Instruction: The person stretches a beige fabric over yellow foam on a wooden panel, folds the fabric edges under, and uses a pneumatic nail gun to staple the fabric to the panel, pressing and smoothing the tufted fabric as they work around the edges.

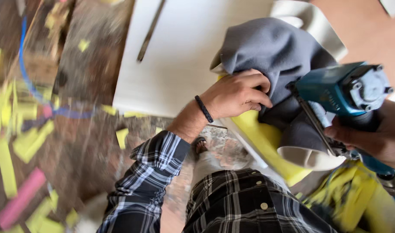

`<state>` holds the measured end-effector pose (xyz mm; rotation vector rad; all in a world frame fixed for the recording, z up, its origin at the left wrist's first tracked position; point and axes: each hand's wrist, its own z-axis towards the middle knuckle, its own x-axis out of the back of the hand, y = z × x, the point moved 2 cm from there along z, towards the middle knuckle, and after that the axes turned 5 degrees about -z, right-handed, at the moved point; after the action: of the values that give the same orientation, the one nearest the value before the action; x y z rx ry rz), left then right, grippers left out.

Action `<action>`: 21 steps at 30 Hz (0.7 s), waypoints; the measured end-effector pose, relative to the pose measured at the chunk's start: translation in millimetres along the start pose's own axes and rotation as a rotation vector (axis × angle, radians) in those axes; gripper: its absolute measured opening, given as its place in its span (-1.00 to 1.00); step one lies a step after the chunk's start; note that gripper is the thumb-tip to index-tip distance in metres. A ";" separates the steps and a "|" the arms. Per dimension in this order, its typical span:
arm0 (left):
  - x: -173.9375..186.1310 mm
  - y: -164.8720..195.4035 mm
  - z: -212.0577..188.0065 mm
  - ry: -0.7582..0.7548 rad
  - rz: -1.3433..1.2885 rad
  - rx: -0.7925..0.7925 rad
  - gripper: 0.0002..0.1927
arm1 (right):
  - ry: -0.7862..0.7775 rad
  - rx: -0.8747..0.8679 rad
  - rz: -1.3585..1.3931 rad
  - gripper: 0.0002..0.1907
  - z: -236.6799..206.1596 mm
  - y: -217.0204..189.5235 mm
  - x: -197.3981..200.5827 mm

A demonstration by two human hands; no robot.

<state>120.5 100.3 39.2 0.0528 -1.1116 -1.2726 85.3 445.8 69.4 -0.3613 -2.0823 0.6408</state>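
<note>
My left hand (236, 94) pinches a fold of grey fabric (273, 51) and pulls it over a yellow foam pad (260, 136) with a curved pale edge (307, 157). A dark braided band sits on that wrist. My right hand (376, 138) grips a blue pneumatic staple gun (342, 92), its slim nose pressed against the grey fabric just right of my left fingers. The fabric covers most of the padded piece, which rests on a white board (180, 56).
A thin dark metal bar (150, 32) lies on the white board. Yellow and pink foam scraps (20, 142) litter the stone floor at left, with a blue hose (27, 73) running through them. More yellow material (361, 194) sits at lower right.
</note>
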 end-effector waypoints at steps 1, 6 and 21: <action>2.6 -1.8 5.9 -0.067 -0.032 -0.051 -0.78 | 0.031 -0.087 0.063 -0.69 -20.2 6.4 -11.0; 0.5 -2.3 52.9 -0.326 -0.098 -0.446 -0.82 | 0.269 -0.166 0.451 -0.76 -141.7 8.2 -72.1; -56.1 0.5 86.0 -0.613 0.048 -1.275 -0.55 | 0.614 -0.485 0.895 -0.88 -194.7 -122.4 -243.8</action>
<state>69.1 188.7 48.5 -1.3715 -0.5872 -1.7982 380.7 287.6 62.4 -1.6000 -1.3825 0.4149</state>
